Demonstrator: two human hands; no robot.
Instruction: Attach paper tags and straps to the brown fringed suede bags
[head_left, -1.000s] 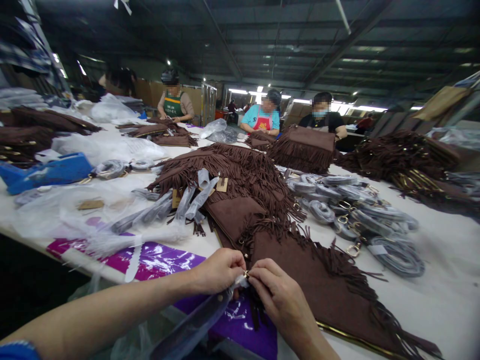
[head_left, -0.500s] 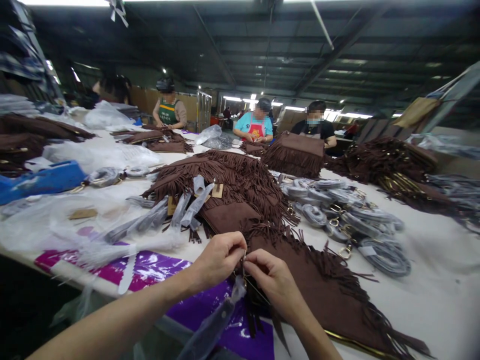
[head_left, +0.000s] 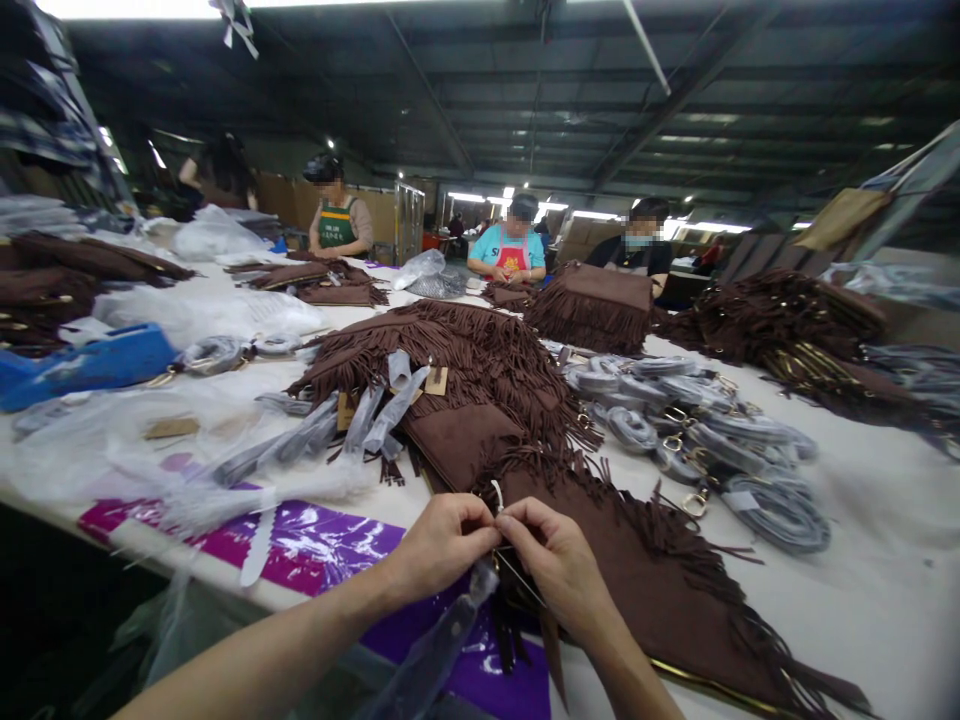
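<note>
A brown fringed suede bag (head_left: 645, 570) lies flat in front of me on the white table (head_left: 885, 600). My left hand (head_left: 439, 545) and my right hand (head_left: 551, 555) pinch together at the bag's near-left corner, fingertips touching around a small white string end and a bit of metal hardware. From that spot a plastic-wrapped strap (head_left: 435, 645) hangs down toward me over a purple plastic sheet (head_left: 315, 545). Dark tassel strips dangle below my right hand.
More brown fringed bags (head_left: 480, 360) are heaped mid-table, with wrapped grey straps (head_left: 705, 420) to the right and clear plastic bags (head_left: 187, 440) to the left. A blue item (head_left: 82, 360) lies far left. Three people work at the far end.
Both hands have stayed joined at the bag's corner, working it; a small white string end now sticks up between the fingertips. The camera view shifted slightly.
</note>
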